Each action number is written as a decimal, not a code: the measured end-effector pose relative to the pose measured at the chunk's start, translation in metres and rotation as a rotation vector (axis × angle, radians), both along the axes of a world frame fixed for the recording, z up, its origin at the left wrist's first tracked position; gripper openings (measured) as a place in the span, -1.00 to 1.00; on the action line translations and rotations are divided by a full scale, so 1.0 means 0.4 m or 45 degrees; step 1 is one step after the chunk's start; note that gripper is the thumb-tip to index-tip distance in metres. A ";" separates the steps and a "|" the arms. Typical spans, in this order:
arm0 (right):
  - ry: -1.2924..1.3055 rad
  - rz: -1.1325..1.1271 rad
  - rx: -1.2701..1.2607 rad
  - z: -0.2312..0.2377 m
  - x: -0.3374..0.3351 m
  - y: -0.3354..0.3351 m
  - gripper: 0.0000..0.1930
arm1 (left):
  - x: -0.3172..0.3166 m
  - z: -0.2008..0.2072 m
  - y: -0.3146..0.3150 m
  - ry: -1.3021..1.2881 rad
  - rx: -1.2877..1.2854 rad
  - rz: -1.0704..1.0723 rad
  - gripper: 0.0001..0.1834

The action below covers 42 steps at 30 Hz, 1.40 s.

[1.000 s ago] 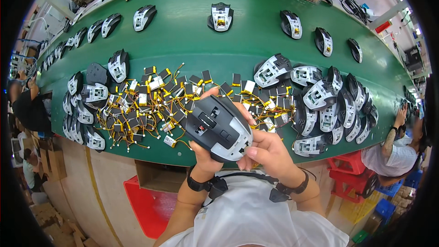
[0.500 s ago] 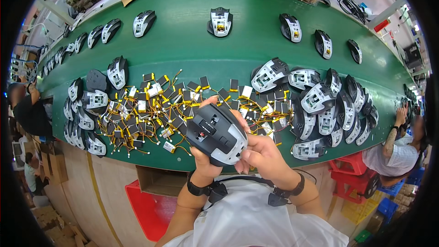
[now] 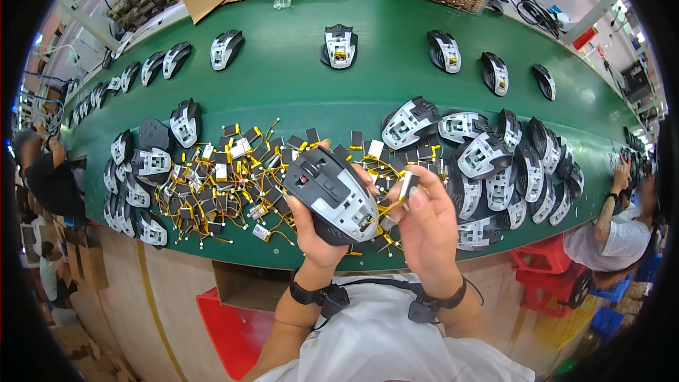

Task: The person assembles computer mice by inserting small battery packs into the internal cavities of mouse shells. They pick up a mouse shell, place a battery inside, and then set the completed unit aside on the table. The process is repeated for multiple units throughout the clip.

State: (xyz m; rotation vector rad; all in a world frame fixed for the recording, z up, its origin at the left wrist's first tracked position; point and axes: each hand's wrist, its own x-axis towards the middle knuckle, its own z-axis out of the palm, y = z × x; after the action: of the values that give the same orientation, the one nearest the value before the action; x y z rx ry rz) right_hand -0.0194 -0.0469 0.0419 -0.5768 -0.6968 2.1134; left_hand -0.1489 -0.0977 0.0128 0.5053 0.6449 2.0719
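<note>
A black and grey computer mouse (image 3: 331, 197) is gripped by my left hand (image 3: 313, 244), with its opened-up grey face turned upward. The thumb lies along the mouse's near left side, and fingertips show past its far edge. Between the thumb and fingers of my right hand (image 3: 431, 233) is a small silver battery (image 3: 408, 185), held just right of the mouse. Thin coloured wires (image 3: 385, 209) run from the battery toward the mouse's lower right end. Whether their plug sits in a socket is too small to tell.
Loose batteries with yellow ends and wires form a heap (image 3: 212, 187) left of and behind the mouse. More mice lie in clusters at right (image 3: 488, 155) and left (image 3: 150, 163). A row of mice (image 3: 341, 47) crosses the green table (image 3: 283, 78). People work at both sides.
My right hand has moved from the mouse's near end to the right and now pinches a battery. The mouse has tilted slightly in my left hand, showing more of its grey face.
</note>
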 end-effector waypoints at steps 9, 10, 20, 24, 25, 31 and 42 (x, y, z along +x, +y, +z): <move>-0.616 -0.075 0.724 0.030 0.000 -0.038 -0.76 | -0.013 0.025 0.003 -0.125 -0.003 0.020 -0.15; -0.572 -0.063 0.633 0.029 -0.003 -0.040 -0.76 | -0.008 0.031 0.002 -0.124 0.002 0.025 -0.15; -0.856 -0.282 1.821 0.023 -0.010 -0.004 -0.58 | -0.009 0.024 0.002 -0.117 -0.019 0.044 -0.17; -0.845 -0.310 2.100 0.036 -0.001 0.021 -0.62 | -0.024 0.019 0.003 -0.276 -0.161 -0.030 -0.20; -0.868 -0.402 2.066 0.021 -0.004 0.018 -0.66 | -0.025 0.017 0.003 -0.321 -0.158 -0.063 -0.21; -0.752 -0.319 2.498 0.053 0.003 0.057 -0.68 | -0.028 0.016 0.004 -0.349 -0.129 -0.131 -0.21; -0.785 0.158 2.195 0.082 0.002 0.083 -0.69 | -0.030 0.018 -0.001 -0.429 -0.154 -0.172 -0.23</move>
State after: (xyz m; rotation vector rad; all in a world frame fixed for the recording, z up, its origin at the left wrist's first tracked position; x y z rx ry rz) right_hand -0.0185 -0.0136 0.0748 -0.1142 -2.4297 0.7014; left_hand -0.1607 -0.0982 0.0200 0.1209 0.5161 1.9174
